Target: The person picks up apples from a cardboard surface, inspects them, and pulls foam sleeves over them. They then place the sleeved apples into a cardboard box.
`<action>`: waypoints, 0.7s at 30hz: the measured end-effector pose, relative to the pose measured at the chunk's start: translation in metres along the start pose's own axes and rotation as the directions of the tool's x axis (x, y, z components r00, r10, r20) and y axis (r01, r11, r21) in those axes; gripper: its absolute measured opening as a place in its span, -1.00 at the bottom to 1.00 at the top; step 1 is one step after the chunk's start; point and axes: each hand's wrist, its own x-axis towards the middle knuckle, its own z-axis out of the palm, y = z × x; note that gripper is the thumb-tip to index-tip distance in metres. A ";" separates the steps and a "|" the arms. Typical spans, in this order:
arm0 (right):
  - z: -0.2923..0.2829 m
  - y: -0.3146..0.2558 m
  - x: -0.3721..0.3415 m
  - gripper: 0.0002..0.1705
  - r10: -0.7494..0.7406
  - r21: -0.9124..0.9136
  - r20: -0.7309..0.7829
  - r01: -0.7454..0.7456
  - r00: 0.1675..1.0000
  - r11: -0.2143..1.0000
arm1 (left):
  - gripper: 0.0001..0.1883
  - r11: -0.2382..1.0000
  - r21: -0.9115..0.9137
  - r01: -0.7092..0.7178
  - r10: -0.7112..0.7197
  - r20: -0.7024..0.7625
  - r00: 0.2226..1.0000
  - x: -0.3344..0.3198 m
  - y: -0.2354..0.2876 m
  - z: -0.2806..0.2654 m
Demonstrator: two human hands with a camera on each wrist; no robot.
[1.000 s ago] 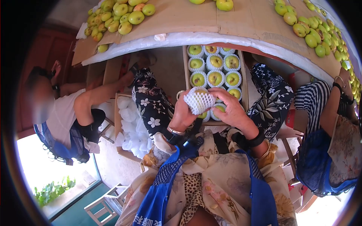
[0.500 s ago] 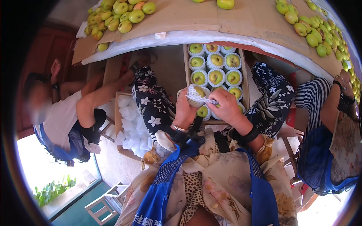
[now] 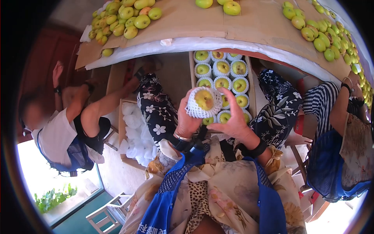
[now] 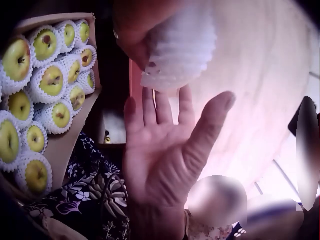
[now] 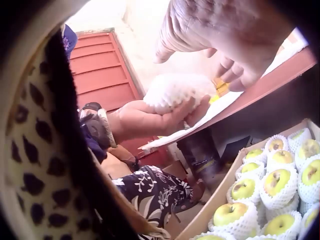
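My left hand (image 3: 187, 124) grips a yellow-green apple (image 3: 204, 99) in a white foam net sleeve (image 3: 195, 110). The apple's bare end faces up out of the net, with a brownish patch at its middle. Just to the right, my right hand (image 3: 237, 124) holds nothing, its thumb and fingers spread apart. The left wrist view shows that palm (image 4: 162, 145) open below the netted apple. In the right wrist view, the left fingers (image 5: 186, 112) curl under the white net. Beneath both hands, a cardboard box (image 3: 251, 84) contains rows of net-sleeved apples (image 3: 221, 82).
A box of loose white foam nets (image 3: 136, 130) stands to the left. Ahead is a cardboard-covered table (image 3: 187, 23) with piles of apples (image 3: 124, 17) at left and more apples (image 3: 321, 39) at right. One person (image 3: 58, 128) sits left, another (image 3: 339, 148) right.
The right hand has let go of the net's edge and moved slightly away, its fingers spreading. In the left hand, the apple's bare end has turned upward.
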 end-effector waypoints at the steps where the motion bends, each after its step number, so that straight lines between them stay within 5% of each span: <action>1: 0.007 0.009 -0.001 0.27 0.029 0.055 0.060 -0.032 0.998 0.998 | -0.61 0.989 0.135 -0.060 0.051 0.073 0.996 -0.003 -0.001 0.003; 2: 0.012 0.013 -0.001 0.27 0.026 0.055 0.060 -0.030 0.998 0.998 | -0.61 0.989 0.136 -0.063 0.053 0.074 0.996 -0.002 -0.003 0.001; 4: 0.019 0.015 -0.002 0.27 0.047 0.081 0.025 -0.049 0.999 0.996 | -0.61 0.979 -0.173 0.112 -0.119 -0.032 0.992 0.000 -0.005 -0.003; 8: 0.017 0.009 -0.002 0.31 0.071 0.194 -0.097 -0.051 0.993 0.980 | -0.60 0.969 -0.214 0.125 -0.124 0.020 0.992 -0.002 0.000 -0.001; 14: 0.014 0.019 -0.007 0.27 0.178 0.138 0.039 -0.181 0.983 0.974 | -0.57 0.949 -0.282 0.141 -0.135 0.040 0.990 0.002 -0.002 -0.008; 16: 0.022 0.021 -0.005 0.21 0.065 -0.064 0.041 -0.062 0.997 0.996 | -0.55 0.953 -0.275 0.129 -0.102 0.109 0.989 0.001 -0.006 -0.013; 19: 0.025 0.014 -0.006 0.16 0.066 0.088 -0.011 -0.065 0.998 0.994 | -0.55 0.957 -0.274 0.096 -0.079 0.071 0.994 -0.001 -0.003 -0.016; 21: 0.020 0.010 -0.002 0.14 0.041 0.023 0.016 -0.041 0.999 0.999 | -0.55 0.946 -0.301 0.119 -0.113 0.037 0.993 -0.001 0.001 -0.013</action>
